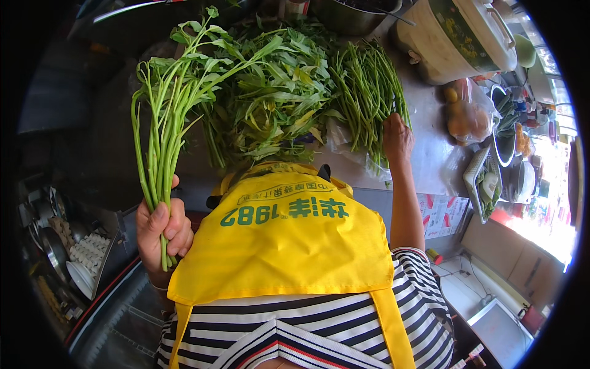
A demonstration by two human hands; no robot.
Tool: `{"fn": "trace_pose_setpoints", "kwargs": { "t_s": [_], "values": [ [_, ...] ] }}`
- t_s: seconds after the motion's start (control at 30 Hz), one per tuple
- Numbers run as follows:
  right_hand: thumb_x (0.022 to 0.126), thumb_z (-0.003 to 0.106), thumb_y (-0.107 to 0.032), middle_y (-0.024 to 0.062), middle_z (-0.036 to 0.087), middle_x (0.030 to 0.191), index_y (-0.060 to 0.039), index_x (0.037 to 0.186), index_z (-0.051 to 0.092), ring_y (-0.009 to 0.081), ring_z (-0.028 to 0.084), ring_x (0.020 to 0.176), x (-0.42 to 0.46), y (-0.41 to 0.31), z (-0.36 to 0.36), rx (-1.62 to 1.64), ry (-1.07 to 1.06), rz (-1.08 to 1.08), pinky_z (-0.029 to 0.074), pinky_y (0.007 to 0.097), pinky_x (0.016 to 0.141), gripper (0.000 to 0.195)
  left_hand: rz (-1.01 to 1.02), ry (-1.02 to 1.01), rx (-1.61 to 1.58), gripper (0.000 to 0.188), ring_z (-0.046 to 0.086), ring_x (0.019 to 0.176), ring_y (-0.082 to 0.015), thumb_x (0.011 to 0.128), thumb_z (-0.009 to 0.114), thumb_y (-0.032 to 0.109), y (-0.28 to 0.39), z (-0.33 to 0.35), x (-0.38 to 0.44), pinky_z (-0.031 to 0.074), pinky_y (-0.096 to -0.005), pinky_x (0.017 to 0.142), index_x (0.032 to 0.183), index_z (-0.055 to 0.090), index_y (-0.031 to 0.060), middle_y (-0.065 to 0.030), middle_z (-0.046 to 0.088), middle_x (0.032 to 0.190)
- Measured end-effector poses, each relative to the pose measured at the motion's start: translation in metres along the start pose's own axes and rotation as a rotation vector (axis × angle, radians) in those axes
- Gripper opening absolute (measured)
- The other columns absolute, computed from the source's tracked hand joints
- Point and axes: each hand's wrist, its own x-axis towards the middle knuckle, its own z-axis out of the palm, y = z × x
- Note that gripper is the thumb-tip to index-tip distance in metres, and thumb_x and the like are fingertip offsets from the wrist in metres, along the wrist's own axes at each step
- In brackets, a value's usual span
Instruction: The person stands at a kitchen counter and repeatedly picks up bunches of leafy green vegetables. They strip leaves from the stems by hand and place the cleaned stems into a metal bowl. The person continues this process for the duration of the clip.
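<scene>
My left hand [167,228] is closed around the lower stems of a bunch of leafy greens [162,147], which looks like water spinach. The bunch stands upright, its leaves spreading at the top. On the metal worktop [426,161], a large heap of loose leaves [281,92] lies in front of me, a few of them yellowed. Right of it is a pile of bare green stems [364,87], laid roughly side by side. My right hand [398,138] touches this pile's right edge with curled fingers. The fingertips are hidden, so any stem within them cannot be made out.
Clear plastic [339,138] lies under the stem pile. Toward the right are a large pale bucket [454,37], a bag of round produce [468,110] and a white basket with greens [481,184]. A dark pot [355,18] stands behind the heaps. Egg trays [90,253] sit low at left.
</scene>
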Motion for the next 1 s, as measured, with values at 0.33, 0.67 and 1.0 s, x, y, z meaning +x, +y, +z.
{"fn": "trace_pose_setpoints", "kwargs": {
  "t_s": [0.33,0.67,1.0],
  "values": [
    [0.090,0.054,-0.019,0.0049,0.063,0.066,-0.0038,0.086,0.063,0.0115,0.056,0.056,0.007,-0.016,-0.036,0.702,0.248,0.243,0.045,0.0276,0.055,0.018,0.025,0.029,0.107,0.042,0.036,0.037,-0.0045,0.095,0.047,0.018,-0.003,-0.003,-0.001,0.033,-0.0193,0.033,0.130,0.039,-0.0041,-0.0003,0.042,0.060],
    [0.081,0.056,0.008,0.0110,0.059,0.094,-0.0013,0.117,0.053,0.0210,0.061,0.083,-0.024,-0.174,-0.082,0.821,-0.525,-0.608,0.050,0.0292,0.071,0.038,0.052,0.061,0.290,0.039,0.036,0.039,-0.0069,0.090,0.056,0.016,-0.016,-0.022,0.020,0.030,-0.0201,0.037,0.122,0.043,-0.0035,-0.0034,0.042,0.060],
    [0.062,0.079,-0.008,0.0138,0.043,0.133,-0.0100,0.128,0.046,0.0369,0.038,0.126,0.002,-0.255,-0.101,0.596,0.088,-0.811,0.035,0.0439,0.102,0.074,-0.020,-0.034,0.272,0.038,0.034,0.041,-0.0053,0.084,0.060,0.014,-0.013,-0.043,-0.006,0.026,-0.0194,0.039,0.115,0.047,-0.0052,-0.0012,0.043,0.060]
  ]
}}
